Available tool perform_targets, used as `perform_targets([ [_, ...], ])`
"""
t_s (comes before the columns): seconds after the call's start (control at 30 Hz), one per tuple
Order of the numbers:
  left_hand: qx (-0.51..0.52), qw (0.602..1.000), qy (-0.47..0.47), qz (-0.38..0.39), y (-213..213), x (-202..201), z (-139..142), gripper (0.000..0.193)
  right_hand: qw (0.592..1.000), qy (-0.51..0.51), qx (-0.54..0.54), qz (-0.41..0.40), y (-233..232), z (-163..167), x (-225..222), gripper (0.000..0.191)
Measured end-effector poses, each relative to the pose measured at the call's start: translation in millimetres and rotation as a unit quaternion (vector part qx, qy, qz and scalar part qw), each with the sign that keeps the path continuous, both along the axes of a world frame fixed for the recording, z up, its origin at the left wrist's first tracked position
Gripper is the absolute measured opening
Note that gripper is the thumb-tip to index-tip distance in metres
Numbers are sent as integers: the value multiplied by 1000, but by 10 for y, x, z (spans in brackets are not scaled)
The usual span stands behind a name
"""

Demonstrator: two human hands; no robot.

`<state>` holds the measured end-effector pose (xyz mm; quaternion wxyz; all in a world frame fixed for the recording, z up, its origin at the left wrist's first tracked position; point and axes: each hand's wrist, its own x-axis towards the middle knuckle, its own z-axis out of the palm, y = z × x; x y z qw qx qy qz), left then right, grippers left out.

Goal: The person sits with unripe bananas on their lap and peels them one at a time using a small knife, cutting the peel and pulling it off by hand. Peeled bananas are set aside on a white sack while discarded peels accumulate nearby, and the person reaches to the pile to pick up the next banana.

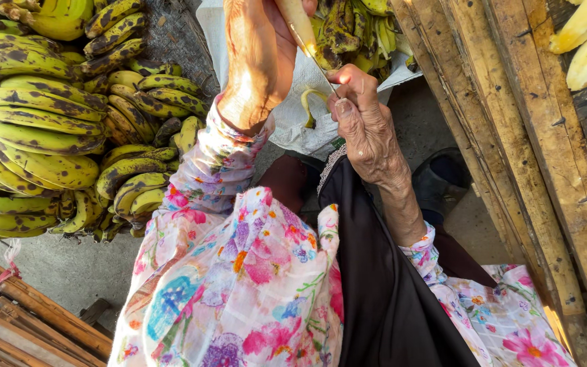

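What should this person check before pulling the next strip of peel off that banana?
1. Left hand has a firm wrap on the banana: ok, fingers closed around it.
2. Right hand pinches the peel strip: ok, fingertips meet at the strip's top.
3. Peeled part stays clean: ok, pale flesh shows, held in the air.
4. Place for peel below: ok, white cloth lies under the hands.
5. More fruit within reach: ok, banana bunches are piled beside the left arm.
6. Whether a blade is in use: cannot tell, only a thin line shows between the hands.
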<state>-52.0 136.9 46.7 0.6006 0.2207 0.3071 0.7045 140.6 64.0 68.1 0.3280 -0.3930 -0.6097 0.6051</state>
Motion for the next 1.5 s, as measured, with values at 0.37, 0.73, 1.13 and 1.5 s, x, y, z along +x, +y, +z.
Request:
perform_targets([
  [0.37, -20, 995, -91, -18, -81, 69, 61, 24, 994, -29, 96, -38, -16, -56, -23, 23],
  [0.73, -88, 974, -174, -118, -267, 224, 308, 28, 989, -71, 105, -74, -18, -259, -73, 32],
  [1.13, -61, 968, -188, -152, -332, 413, 339, 28, 976, -98, 153, -123, -5, -362, -113, 38],
  [1.5, -74, 988, 14, -137, -317, 480, 455, 21, 921, -275, 223, -163, 76, -44, -79, 36],
])
